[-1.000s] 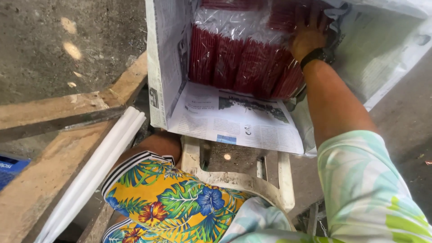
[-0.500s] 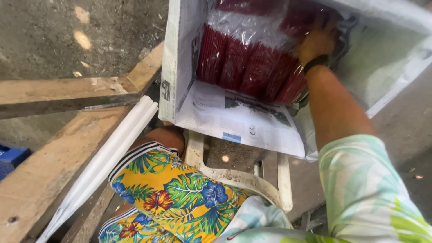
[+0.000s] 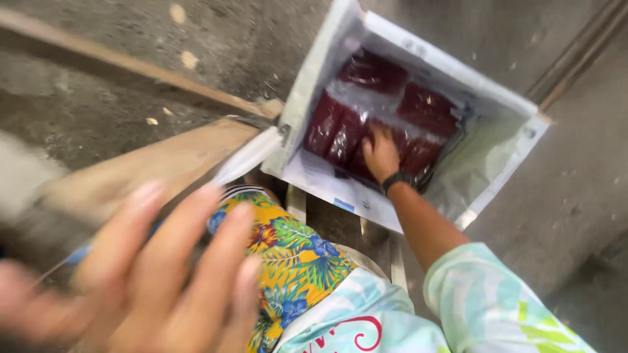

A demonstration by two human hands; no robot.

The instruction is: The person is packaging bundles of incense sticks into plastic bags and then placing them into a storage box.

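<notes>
Floor [image 3: 98,98]: bare grey concrete, wooden planks [image 3: 150,163] lying across it.
Box [image 3: 418,140]: I saw a white paper-lined carton, open, tilted on a stool.
Red packs [image 3: 386,104]: dark red bundles under clear plastic wrap, filling the box's left part.
Handling: I judged them soft, light, slippery in film; best pressed flat or pinched at a bundle's edge.
Left hand [image 3: 163,274]: blurred, near the lens, fingers spread, holding nothing.
Right hand [image 3: 381,155]: fingers lay flat on the wrap; I couldn't tell if gripping.
</notes>
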